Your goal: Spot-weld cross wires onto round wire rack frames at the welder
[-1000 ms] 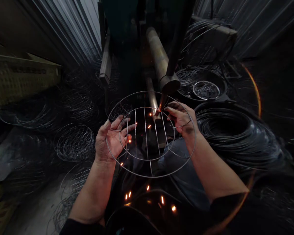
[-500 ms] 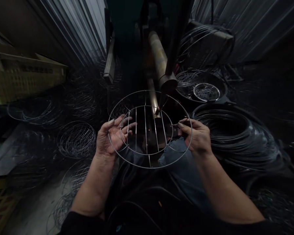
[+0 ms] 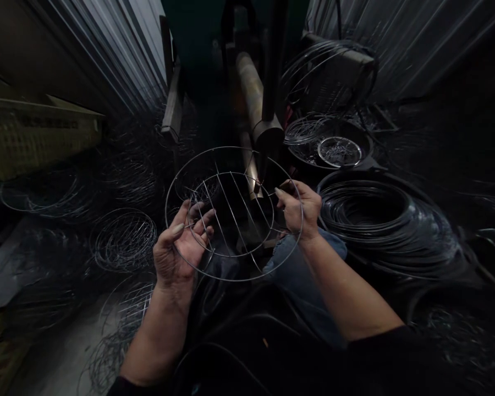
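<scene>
Head view. Wire rack [image 3: 234,213]: round, two rings joined by straight rods, held level at picture centre, under the welder tip [image 3: 262,171] at 12 o'clock. Left hand [image 3: 180,242]: palm up at the rack's 8 o'clock, fingers curled through the rods. Right hand [image 3: 299,206]: clasped on the rim at 3 o'clock. Wire coil [image 3: 375,220]: set at 3 o'clock, beyond the right hand. Loose wire hoops [image 3: 122,237]: lying at 9 o'clock.

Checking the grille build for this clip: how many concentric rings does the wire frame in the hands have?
2. On the wire frame, the outer ring runs past the left hand and right hand; the inner ring sits inside. The straight wires cross it.
</scene>
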`<act>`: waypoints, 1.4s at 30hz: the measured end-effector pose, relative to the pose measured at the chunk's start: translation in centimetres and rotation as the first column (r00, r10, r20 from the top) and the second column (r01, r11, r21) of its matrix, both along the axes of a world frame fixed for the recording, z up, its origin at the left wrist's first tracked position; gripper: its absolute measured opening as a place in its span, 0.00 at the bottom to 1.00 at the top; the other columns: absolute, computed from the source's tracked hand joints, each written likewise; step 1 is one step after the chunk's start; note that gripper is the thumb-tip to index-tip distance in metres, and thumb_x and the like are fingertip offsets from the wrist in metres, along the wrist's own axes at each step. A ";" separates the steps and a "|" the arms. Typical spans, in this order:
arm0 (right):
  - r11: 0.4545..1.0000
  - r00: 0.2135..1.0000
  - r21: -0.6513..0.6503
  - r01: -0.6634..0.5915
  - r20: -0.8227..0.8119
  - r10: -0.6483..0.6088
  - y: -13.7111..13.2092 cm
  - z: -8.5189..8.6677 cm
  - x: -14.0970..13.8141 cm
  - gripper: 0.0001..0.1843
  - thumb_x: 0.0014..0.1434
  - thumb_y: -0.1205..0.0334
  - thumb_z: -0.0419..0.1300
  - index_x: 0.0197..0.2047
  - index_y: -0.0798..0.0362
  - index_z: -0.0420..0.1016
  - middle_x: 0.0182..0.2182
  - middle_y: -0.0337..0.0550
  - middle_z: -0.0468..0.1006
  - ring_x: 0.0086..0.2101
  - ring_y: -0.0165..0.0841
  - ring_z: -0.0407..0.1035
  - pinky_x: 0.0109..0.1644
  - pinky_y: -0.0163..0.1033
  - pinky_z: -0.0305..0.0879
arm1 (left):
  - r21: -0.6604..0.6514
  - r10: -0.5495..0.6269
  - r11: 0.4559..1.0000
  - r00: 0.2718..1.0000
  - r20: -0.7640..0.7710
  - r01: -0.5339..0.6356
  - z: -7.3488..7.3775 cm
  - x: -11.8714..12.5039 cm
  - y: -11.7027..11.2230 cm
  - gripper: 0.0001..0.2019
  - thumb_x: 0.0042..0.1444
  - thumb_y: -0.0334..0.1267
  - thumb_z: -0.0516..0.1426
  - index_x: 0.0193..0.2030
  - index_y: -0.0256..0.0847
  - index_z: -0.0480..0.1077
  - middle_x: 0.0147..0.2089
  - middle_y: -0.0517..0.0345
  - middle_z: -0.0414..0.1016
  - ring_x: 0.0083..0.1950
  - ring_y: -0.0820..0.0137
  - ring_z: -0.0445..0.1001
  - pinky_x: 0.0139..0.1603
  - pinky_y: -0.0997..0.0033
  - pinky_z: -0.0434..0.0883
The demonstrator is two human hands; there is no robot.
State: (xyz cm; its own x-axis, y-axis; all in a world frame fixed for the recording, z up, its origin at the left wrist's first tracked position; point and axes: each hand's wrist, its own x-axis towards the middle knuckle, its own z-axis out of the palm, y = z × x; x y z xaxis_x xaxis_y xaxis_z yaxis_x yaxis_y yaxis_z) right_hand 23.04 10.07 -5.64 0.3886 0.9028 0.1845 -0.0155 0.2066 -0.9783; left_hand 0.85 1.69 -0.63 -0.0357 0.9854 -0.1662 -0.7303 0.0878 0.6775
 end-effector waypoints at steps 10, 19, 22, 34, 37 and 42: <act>0.998 0.997 0.028 -0.049 0.070 0.046 3.4 0.6 -1.0 0.03 0.46 0.64 0.62 0.24 0.52 0.72 0.21 0.33 0.67 0.22 0.26 0.60 0.24 0.33 0.58 | 0.004 0.056 0.998 0.997 0.059 -0.056 -1.0 -0.5 1.7 0.21 0.47 0.36 0.58 0.50 0.39 0.71 0.58 0.47 0.71 0.63 0.51 0.66 0.45 0.66 0.75; 0.995 0.995 0.000 -0.098 -0.007 0.098 4.0 0.5 -1.1 0.04 0.44 0.64 0.64 0.27 0.52 0.73 0.22 0.33 0.69 0.19 0.25 0.61 0.20 0.33 0.58 | -0.089 0.104 0.992 0.986 0.133 -0.093 -1.6 0.3 0.6 0.18 0.49 0.35 0.58 0.48 0.38 0.72 0.55 0.45 0.73 0.62 0.52 0.68 0.49 0.61 0.74; 0.986 0.980 -0.026 -0.164 -0.117 0.160 2.4 0.6 -0.1 0.09 0.43 0.64 0.66 0.31 0.51 0.74 0.25 0.34 0.72 0.18 0.25 0.62 0.20 0.33 0.59 | -0.084 0.093 0.993 0.984 0.155 -0.081 -2.0 0.2 -0.2 0.19 0.51 0.42 0.59 0.50 0.40 0.72 0.56 0.46 0.73 0.61 0.52 0.68 0.51 0.58 0.74; 0.977 0.962 -0.073 -0.201 -0.203 0.183 -5.4 -0.2 1.0 0.10 0.44 0.62 0.70 0.32 0.51 0.79 0.18 0.34 0.71 0.20 0.28 0.64 0.25 0.37 0.64 | -0.165 -0.192 0.956 0.944 0.269 0.242 -7.1 1.3 5.8 0.26 0.62 0.54 0.48 0.52 0.32 0.71 0.50 0.40 0.77 0.50 0.56 0.76 0.45 0.60 0.71; 0.990 0.982 -0.044 -0.136 -0.137 0.128 -5.3 -0.4 0.3 0.10 0.47 0.60 0.70 0.33 0.51 0.78 0.17 0.33 0.70 0.20 0.28 0.63 0.25 0.37 0.64 | -0.105 -0.222 0.961 0.940 0.260 0.256 -6.7 2.5 5.4 0.25 0.64 0.50 0.46 0.57 0.35 0.69 0.51 0.43 0.76 0.52 0.58 0.75 0.48 0.61 0.70; 0.996 0.991 -0.018 -0.086 -0.105 0.084 -5.3 -0.5 0.0 0.09 0.47 0.59 0.70 0.32 0.51 0.77 0.18 0.32 0.69 0.19 0.27 0.63 0.24 0.36 0.64 | -0.092 -0.205 0.969 0.953 0.223 0.230 -6.4 3.0 4.8 0.19 0.67 0.44 0.45 0.55 0.39 0.70 0.44 0.51 0.79 0.44 0.66 0.78 0.44 0.65 0.71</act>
